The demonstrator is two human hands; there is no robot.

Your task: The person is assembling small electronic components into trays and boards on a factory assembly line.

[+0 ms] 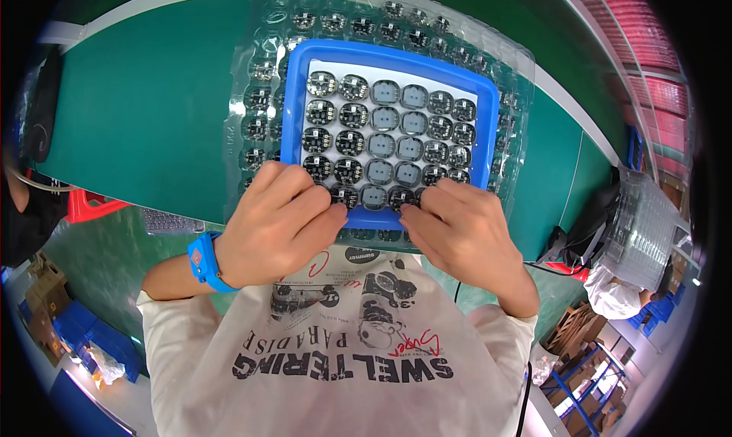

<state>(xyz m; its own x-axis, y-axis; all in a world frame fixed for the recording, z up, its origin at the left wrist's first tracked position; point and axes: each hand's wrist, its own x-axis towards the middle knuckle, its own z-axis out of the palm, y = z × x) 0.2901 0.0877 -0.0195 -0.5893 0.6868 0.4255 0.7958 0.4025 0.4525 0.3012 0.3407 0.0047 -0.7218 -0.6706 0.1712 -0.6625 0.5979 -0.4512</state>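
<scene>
A blue tray (pixel 389 53) with a white liner holds rows of small rounded pieces. Round black circuit boards fill its left and right columns, and pale grey rounded housings (pixel 385 119) without boards make up the two middle ones. Over the near left corner, my left hand (pixel 278 223) is closed, its fingertips beside a circuit board (pixel 342 195) in the nearest row; what they pinch is hidden. My right hand (pixel 460 227) is closed at the near right, thumb and finger pinching a round circuit board (pixel 402 197) in that row.
Beneath the blue tray lies a larger clear plastic blister tray (pixel 263 94) with more circuit boards in its pockets. Both rest on a green table (pixel 152 101). A blue strap (pixel 204 262) circles my left wrist. Clear trays (pixel 640 223) and a person's white sleeve (pixel 610 292) are at right.
</scene>
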